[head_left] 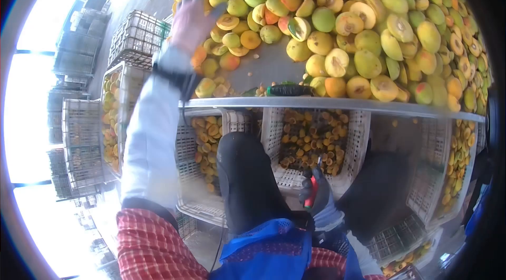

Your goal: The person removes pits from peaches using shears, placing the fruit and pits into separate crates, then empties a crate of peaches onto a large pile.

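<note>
My left hand (192, 22) is stretched over the left side of the fruit pile, blurred by motion, its fingers apart and nothing visible in them. Around it lie yellow, green and orange apricot-like fruits (322, 19), many cut in half. Low between my knees, my gloved right hand (319, 198) is closed around a red-handled tool (312, 192) with a short metal tip pointing up; its exact kind is not clear. Just beyond the tool stands a white crate (271, 137) holding small brownish-orange pieces (311, 137), perhaps pits.
The metal table edge (316, 103) runs across in front of me. Near it lies a dark object with a green end (289, 90). Crates of fruit stand at left (197, 207) and right (429, 180) under the table. More stacked crates (138, 37) are at far left.
</note>
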`<state>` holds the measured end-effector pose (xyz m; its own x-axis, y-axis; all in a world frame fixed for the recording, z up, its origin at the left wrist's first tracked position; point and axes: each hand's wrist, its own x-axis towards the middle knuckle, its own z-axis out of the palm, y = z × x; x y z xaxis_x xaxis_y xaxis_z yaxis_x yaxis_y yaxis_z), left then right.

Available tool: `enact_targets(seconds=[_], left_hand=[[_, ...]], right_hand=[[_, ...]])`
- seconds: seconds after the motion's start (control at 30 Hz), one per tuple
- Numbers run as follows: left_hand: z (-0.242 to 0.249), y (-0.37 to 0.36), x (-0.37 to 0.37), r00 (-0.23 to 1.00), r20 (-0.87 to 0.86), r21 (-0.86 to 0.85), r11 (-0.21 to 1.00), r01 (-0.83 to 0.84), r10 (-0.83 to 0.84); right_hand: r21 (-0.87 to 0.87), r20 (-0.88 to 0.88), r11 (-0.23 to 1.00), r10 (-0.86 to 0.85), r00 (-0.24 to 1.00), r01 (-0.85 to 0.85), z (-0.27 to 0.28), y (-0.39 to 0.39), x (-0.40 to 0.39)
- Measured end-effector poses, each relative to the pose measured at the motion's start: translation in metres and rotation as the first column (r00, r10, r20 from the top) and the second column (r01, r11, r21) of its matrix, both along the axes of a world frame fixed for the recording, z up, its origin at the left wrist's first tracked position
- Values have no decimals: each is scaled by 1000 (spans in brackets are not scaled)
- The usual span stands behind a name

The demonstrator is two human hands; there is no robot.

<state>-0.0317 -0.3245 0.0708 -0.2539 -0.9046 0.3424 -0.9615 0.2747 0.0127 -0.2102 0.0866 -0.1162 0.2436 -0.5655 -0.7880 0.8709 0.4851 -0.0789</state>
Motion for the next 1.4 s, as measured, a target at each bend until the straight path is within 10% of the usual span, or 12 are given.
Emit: enact_targets(seconds=[0.1,0.2,0.33,0.47,0.57,0.67,0.9,1.07,1.17,1.23,1.3,1.4], left_hand=[[14,-72,-45,991,-64,18,993,-113,114],[-73,-181,-4,640,664,-25,844,536,-387],[-31,-102,-81,975,177,236,956,-172,132],[-70,-131,-44,967,253,115,993,-27,-4],[-94,-136,-27,948,284,472,882,-7,-144],[-105,-78,-24,997,-64,397,916,58,-35],[-31,17,-49,904,374,249,961,120,-210],[-19,83,-44,872,-487,371,916,154,51],[-38,178,-42,873,-485,469,829,303,-45],[-71,232,-41,579,-762,592,675,440,291],[-61,271,-52,592,-676,723,548,420,439],[-72,305,-61,307,-800,601,691,403,516]], right_hand=[[99,-38,993,-59,998,62,0,-10,1],[90,-106,995,-36,994,46,4,-19,1],[81,-121,997,-8,993,18,4,-22,-1],[53,-78,998,-42,996,46,13,-20,-6],[-9,-112,999,-46,993,45,10,-15,-4],[34,-89,999,-12,996,15,14,-14,-5],[-96,-150,995,-33,988,19,15,-6,-2],[-103,-209,992,47,977,-70,31,-8,-6],[-260,-263,946,124,957,-195,74,-20,-11],[-376,-203,916,70,977,-143,87,-18,-5],[-454,-288,880,3,958,-140,83,-13,9],[-471,-384,858,12,923,-207,67,-5,15]])
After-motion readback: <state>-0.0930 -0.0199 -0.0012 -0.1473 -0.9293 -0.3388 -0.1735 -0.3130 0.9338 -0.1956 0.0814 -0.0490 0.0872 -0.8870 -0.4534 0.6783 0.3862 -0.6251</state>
